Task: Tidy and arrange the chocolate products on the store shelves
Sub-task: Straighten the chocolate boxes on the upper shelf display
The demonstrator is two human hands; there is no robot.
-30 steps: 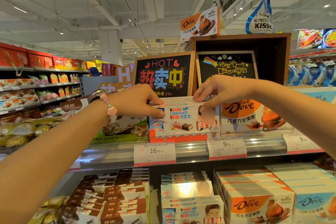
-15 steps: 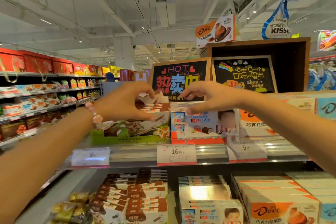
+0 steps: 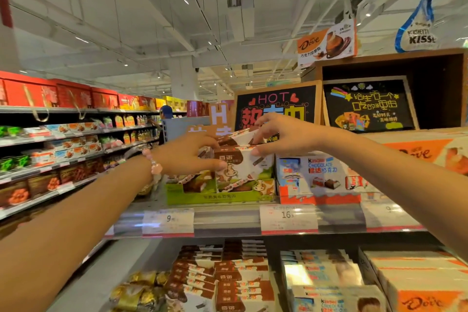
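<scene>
Head view: left hand (image 3: 186, 156) and right hand (image 3: 283, 134) apparently pinch cow-print chocolate box (image 3: 240, 162) between them.

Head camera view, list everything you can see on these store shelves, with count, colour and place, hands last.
Cow-print chocolate box: one, brown and white, held above the green tray.
Green tray: one, top shelf, left.
Kinder box: one, white, blue and orange, right of the tray.
Dove carton: one, orange and white, far right.
Price tags: several, white, shelf edge.
HOT sign: one, black, behind.
Left hand: grips the box's left side.
Right hand: fingers on its top right.
</scene>
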